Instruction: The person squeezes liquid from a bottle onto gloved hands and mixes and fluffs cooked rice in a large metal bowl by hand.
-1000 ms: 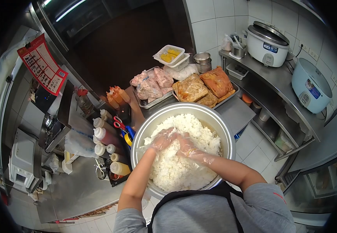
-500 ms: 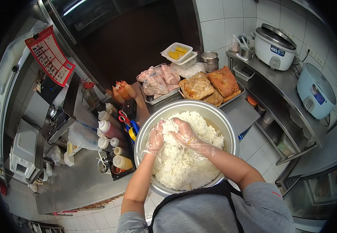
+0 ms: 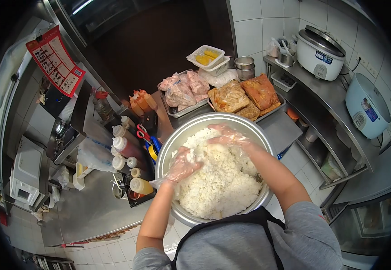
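A large silver metal bowl (image 3: 267,193) holds a big mound of white cooked rice (image 3: 218,189). Both hands wear clear plastic gloves. My left hand (image 3: 184,165) is at the left side of the mound, thumb and fingers apart, with bits of rice clinging near the fingertips. Over the far part of the rice, my right hand (image 3: 230,137) reaches leftward with its fingers stretched out, touching the grains. The right fingertips are partly blurred against the rice.
Behind the bowl sit a tray of raw meat in plastic (image 3: 184,92) and browned slabs (image 3: 245,96) on another tray. Squeeze bottles (image 3: 125,146) and red-handled scissors (image 3: 142,132) stand close on the left. A rice cooker (image 3: 321,56) is on the right shelf.
My hands were close together with rice between them. They have separated: the left moved down toward me, the right moved away and to the right. The rice between them has dropped or spread.
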Tool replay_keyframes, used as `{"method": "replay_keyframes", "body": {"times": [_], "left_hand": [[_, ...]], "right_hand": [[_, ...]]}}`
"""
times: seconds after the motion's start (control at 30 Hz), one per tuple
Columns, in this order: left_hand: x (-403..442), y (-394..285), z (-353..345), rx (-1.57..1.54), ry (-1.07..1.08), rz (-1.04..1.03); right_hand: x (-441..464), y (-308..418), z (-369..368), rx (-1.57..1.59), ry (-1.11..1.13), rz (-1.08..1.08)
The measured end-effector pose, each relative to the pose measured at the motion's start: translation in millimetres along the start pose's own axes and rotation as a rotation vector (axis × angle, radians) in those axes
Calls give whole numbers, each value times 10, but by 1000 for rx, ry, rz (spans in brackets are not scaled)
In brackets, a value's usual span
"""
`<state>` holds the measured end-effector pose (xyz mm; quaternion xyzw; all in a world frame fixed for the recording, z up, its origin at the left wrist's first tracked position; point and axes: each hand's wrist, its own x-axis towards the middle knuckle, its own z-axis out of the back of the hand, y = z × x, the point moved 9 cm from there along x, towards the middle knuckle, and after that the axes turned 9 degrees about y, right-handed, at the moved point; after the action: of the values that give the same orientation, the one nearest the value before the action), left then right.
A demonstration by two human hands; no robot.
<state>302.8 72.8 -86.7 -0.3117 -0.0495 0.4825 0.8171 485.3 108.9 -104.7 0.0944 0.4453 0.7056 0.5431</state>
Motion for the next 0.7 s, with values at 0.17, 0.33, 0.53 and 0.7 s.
{"method": "replay_keyframes", "body": {"times": [0.17, 0.33, 0.53, 0.7], "left_hand": [[-368, 293, -474, 257, 172, 64], [-337, -125, -773, 32, 44, -88], [-44, -332, -567, 55, -112, -242], [-88, -254, -159, -169, -156, -374]], "right_hand": [[167, -1038, -291, 156, -59, -274], [-70, -411, -565, 160, 121, -217], [-152, 74, -741, 193, 76, 73], [-8, 110, -657, 411, -192, 166]]}}
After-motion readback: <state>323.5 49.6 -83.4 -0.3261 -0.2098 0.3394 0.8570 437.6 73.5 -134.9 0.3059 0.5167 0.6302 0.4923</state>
